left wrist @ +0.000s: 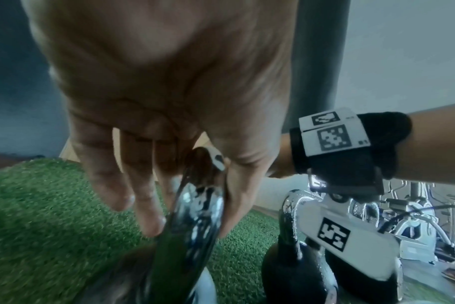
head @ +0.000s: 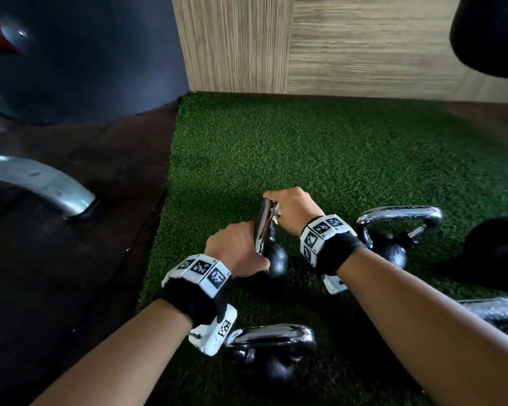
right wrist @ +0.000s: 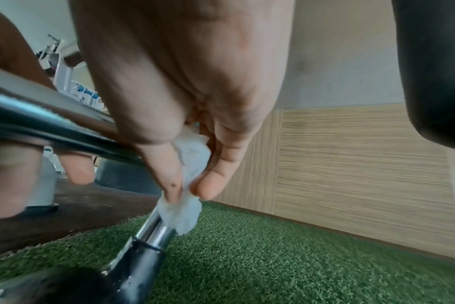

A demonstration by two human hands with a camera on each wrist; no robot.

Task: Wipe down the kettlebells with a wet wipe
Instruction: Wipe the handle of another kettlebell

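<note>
A small kettlebell with a black ball (head: 275,262) and a chrome handle (head: 264,225) stands on the green turf (head: 305,148). My left hand (head: 235,248) grips the near side of that handle (left wrist: 174,267), fingers on one side and thumb on the other (left wrist: 189,226). My right hand (head: 291,208) pinches a crumpled white wet wipe (right wrist: 185,211) between thumb and fingers (right wrist: 189,189). The wipe (head: 276,213) is pressed against the handle's far corner (right wrist: 153,228), just above the black neck.
A second kettlebell (head: 386,244) stands to the right, a third (head: 272,358) lies close under my left wrist, and another chrome handle (head: 496,312) shows at the right edge. A metal machine leg (head: 41,183) rests on dark flooring at the left. A wood-panel wall (head: 364,45) is behind.
</note>
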